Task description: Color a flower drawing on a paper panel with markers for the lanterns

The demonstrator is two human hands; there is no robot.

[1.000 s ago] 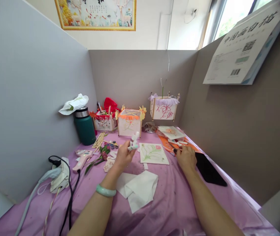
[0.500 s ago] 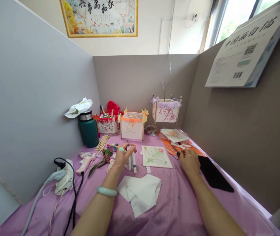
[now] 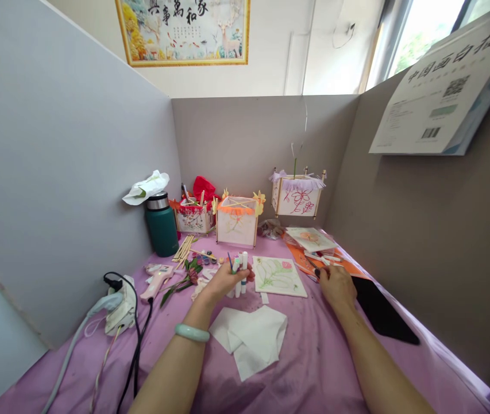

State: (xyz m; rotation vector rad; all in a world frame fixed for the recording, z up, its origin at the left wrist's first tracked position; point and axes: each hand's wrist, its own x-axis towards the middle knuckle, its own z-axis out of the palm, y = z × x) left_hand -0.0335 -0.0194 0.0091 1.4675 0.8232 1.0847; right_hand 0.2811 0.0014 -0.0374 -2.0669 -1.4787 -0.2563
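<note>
Several white marker pens (image 3: 243,273), one with a green cap, are bunched upright in my left hand (image 3: 223,282), its fingers closed around them. A thin dark-blue stick pokes up beside them. To the right lies a square white panel (image 3: 279,276) with a pink flower and green leaves drawn on it. My right hand (image 3: 337,284) is at the orange sheet's near edge, fingers closed at a thin dark-handled tool (image 3: 317,272); its exact kind is unclear. Beside this hand is a black flat slab (image 3: 385,310).
Crumpled white tissues (image 3: 251,336) lie in front. Leftward are a pink glue gun (image 3: 158,282), a flower stem, wooden sticks (image 3: 183,248), a green bottle (image 3: 161,227) and a power strip (image 3: 122,307) with cables. Decorated paper lanterns (image 3: 236,221) stand behind; another (image 3: 298,195) hangs right.
My left hand has shifted slightly right and its marker pens now stand more upright together. My right hand stays by the dark-handled tool. The whole view has shifted slightly.
</note>
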